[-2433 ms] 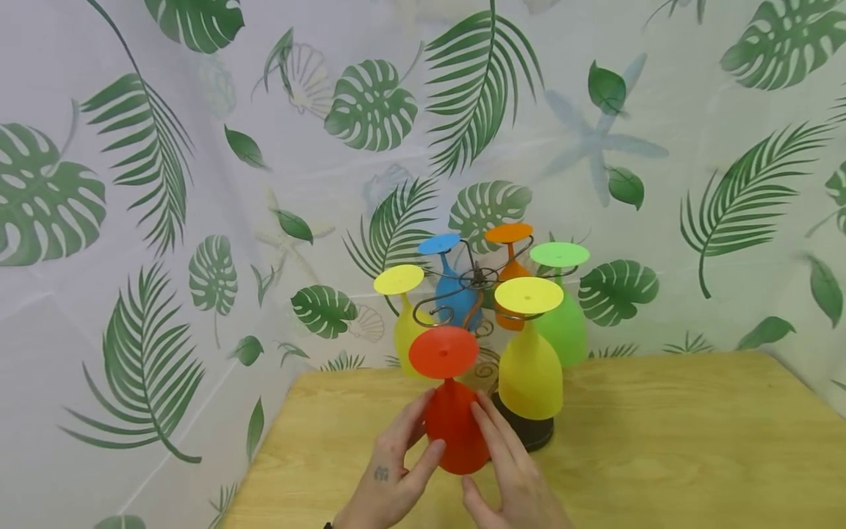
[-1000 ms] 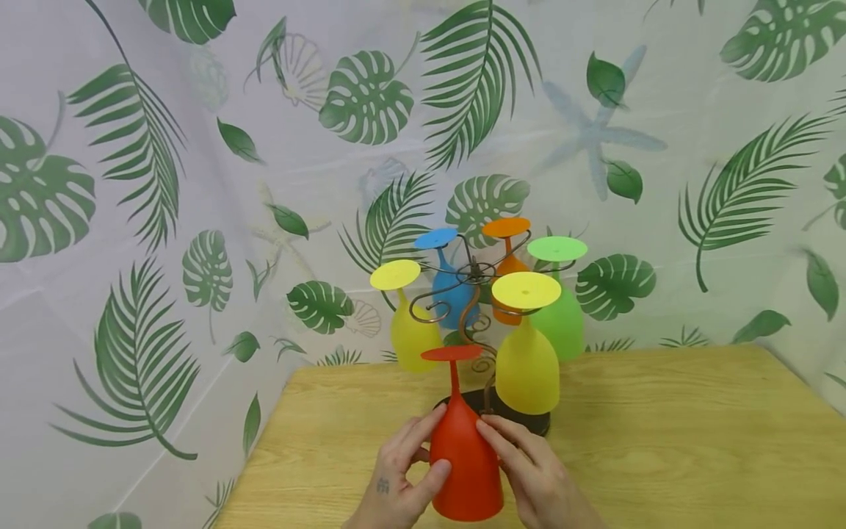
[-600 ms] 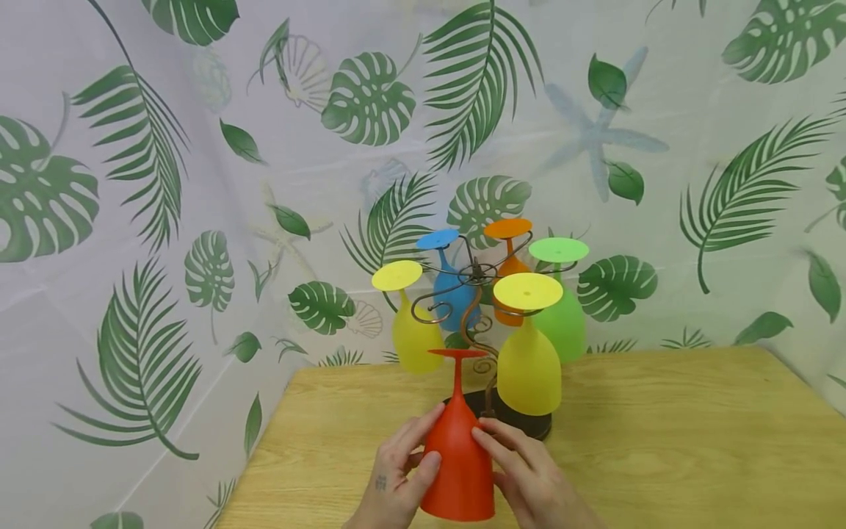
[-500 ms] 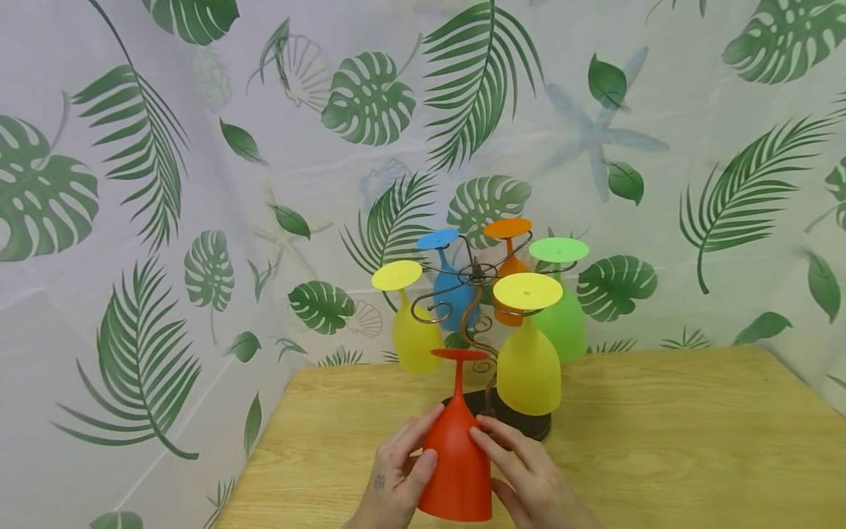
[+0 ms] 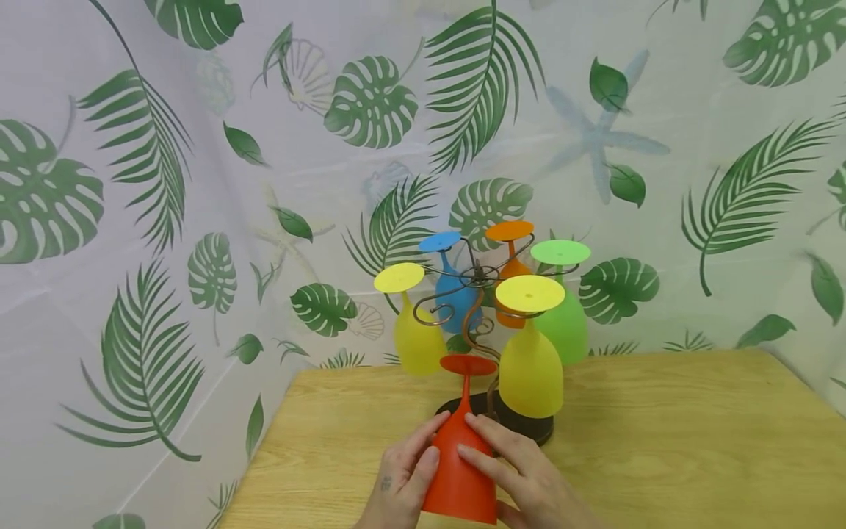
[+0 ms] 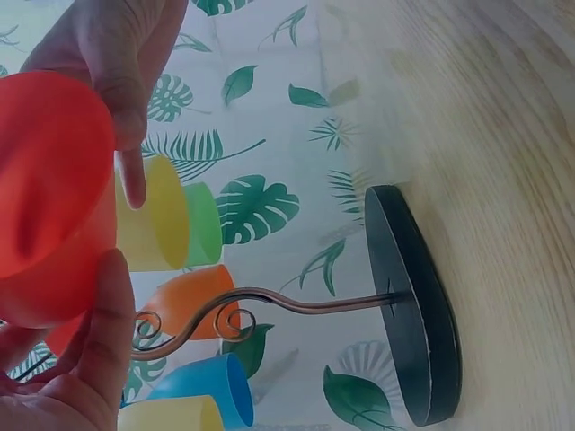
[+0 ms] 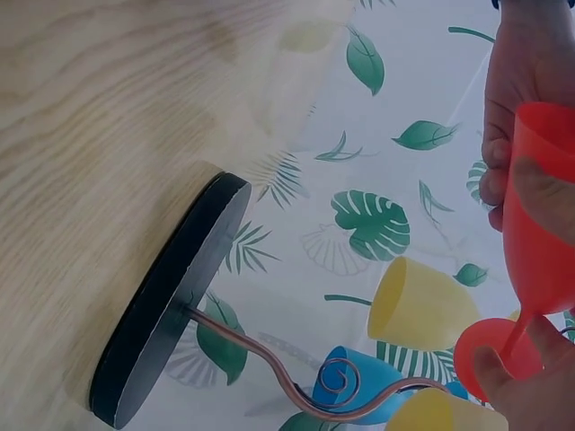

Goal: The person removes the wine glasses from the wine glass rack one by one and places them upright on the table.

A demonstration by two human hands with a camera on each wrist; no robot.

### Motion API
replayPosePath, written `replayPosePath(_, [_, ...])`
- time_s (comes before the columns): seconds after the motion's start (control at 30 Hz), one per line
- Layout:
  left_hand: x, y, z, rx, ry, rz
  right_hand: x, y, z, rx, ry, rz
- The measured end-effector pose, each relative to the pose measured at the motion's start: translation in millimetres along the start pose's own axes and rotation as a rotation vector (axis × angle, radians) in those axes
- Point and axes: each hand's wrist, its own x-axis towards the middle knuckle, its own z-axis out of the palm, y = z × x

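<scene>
Both hands (image 5: 396, 472) curled round an upside-down red goblet (image 5: 456, 491), black rack base (image 5: 530, 427) and yellow goblet (image 5: 531, 373) just behind

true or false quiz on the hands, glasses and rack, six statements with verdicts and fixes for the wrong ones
1. The left hand and right hand both hold the red glass. True.
2. The green glass hangs from the rack. True.
3. The red glass hangs from the rack. False: it is held in the hands, off the rack.
4. The blue glass stands on the table. False: the blue glass hangs from the rack.
5. The red glass is upside down, foot uppermost. True.
6. The rack's base is white. False: the base is black.
</scene>
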Motion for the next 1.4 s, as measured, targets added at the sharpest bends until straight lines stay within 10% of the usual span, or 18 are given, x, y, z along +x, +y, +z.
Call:
replayPosePath(0.23, [2.1,8.4,-6.4,-0.048,-0.057,-0.191,1,1,0,0.052,-0.018,0.008])
replayPosePath(0.47, [3.9,12.8,-9.4,-0.041,-0.094,-0.211,4,-3,-5,0.267,-0.09,0.159])
replayPosePath(1.13, [2.9,5.4,-4.1,0.003,-0.033,-0.236,8,-10,-1,0.335,-0.086,0.501])
replayPosePath(1.4, [0.8,-1.8,-5.1,-0.011,-0.042,-0.325,6,-7,9,0.379,-0.055,0.486])
